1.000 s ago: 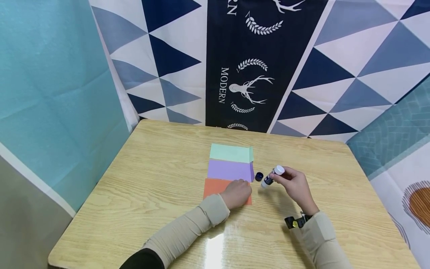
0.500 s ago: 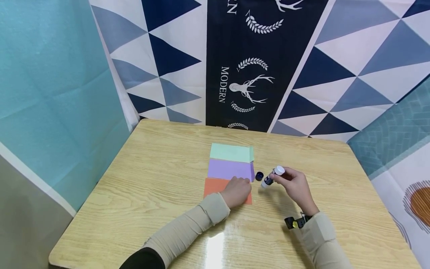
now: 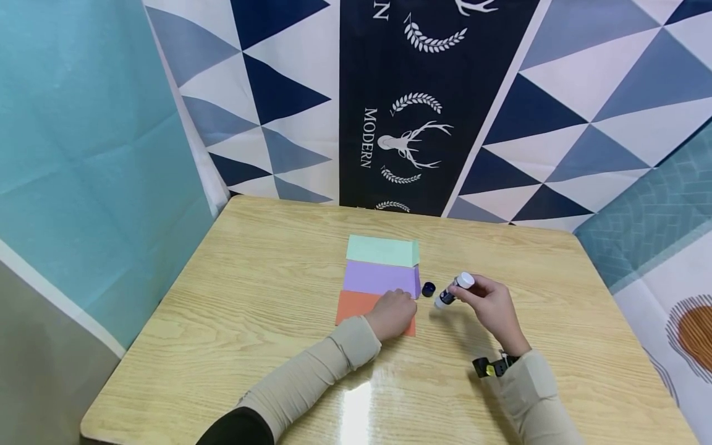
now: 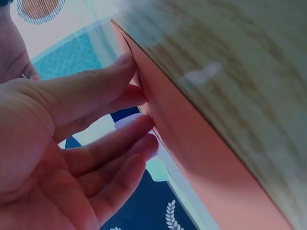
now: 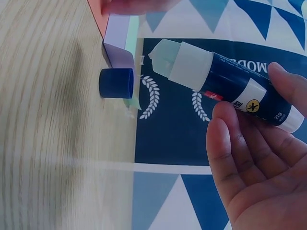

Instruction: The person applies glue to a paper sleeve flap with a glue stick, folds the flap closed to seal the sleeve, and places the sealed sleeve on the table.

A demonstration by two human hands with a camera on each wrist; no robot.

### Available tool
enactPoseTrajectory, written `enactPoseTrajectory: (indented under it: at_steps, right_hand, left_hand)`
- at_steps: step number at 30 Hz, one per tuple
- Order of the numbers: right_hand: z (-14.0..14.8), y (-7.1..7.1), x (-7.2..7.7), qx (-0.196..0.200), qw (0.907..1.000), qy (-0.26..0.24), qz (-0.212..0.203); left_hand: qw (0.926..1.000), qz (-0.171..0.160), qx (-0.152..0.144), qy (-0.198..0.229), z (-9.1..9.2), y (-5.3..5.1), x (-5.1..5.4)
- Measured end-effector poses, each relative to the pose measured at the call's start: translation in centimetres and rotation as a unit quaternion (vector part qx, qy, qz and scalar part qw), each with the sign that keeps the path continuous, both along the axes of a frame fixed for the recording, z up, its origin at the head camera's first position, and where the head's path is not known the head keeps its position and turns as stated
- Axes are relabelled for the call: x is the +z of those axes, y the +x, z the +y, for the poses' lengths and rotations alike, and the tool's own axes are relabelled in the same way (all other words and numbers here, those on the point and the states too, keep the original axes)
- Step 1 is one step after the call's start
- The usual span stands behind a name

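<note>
An orange sheet of paper (image 3: pixel 355 307) lies nearest on the table, partly covered by my left hand (image 3: pixel 392 314). In the left wrist view the thumb and fingertips bear on the paper's edge (image 4: pixel 177 129), where a narrow flap seems pinched; the exact grip is partly hidden. My right hand (image 3: pixel 492 307) grips a glue stick (image 5: pixel 240 86) near its white base, uncapped end tilted down to the left. Its pale glue tip is above the table, apart from the paper. A dark blue cap (image 5: pixel 116 83) stands on the table between the papers and the glue stick.
Behind the orange sheet lie a purple paper (image 3: pixel 379 277) and a mint green paper (image 3: pixel 381 250), each with a folded strip along its right side. The wooden table (image 3: pixel 261 259) meets a patterned wall cloth (image 3: pixel 400 111) at the back.
My left hand has shifted slightly farther along the orange paper's right edge, its fingers changing pose. The right hand holds the glue stick almost still. The papers and cap stay put.
</note>
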State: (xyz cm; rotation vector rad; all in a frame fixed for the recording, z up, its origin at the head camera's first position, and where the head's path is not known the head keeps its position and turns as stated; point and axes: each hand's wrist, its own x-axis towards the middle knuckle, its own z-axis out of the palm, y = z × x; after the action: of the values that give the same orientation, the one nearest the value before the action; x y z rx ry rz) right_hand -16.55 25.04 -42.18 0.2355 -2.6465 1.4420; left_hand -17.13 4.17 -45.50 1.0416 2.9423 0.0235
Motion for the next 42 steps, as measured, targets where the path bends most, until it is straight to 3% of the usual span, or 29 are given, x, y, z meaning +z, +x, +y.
enactPoseTrajectory:
  at_steps: [7, 17, 22, 31, 42]
  right_hand:
    - [-0.1, 0.01, -0.07, 0.002, 1.0, -0.003, -0.006]
    - [-0.04, -0.18, 0.01, 0.002, 1.0, -0.001, -0.003]
    - [-0.02, -0.41, -0.18, 0.003, 1.0, -0.001, -0.001]
    - [-0.37, -0.18, 0.09, 0.0, 0.9999, -0.009, -0.004]
    - [-0.37, -0.23, 0.15, -0.001, 0.9999, -0.005, -0.01]
  left_hand:
    - [0.9999, 0.002, -0.001, 0.017, -0.34, 0.23, 0.18]
    - [0.9995, 0.02, -0.002, -0.024, -0.12, 0.4, -0.36]
    - [0.999, 0.04, -0.016, -0.014, -0.11, 0.32, -0.36]
    - [0.9983, 0.038, -0.043, 0.008, -0.29, 0.44, -0.23]
    - [0.9994, 0.009, -0.034, 0.0, -0.16, 0.35, -0.24]
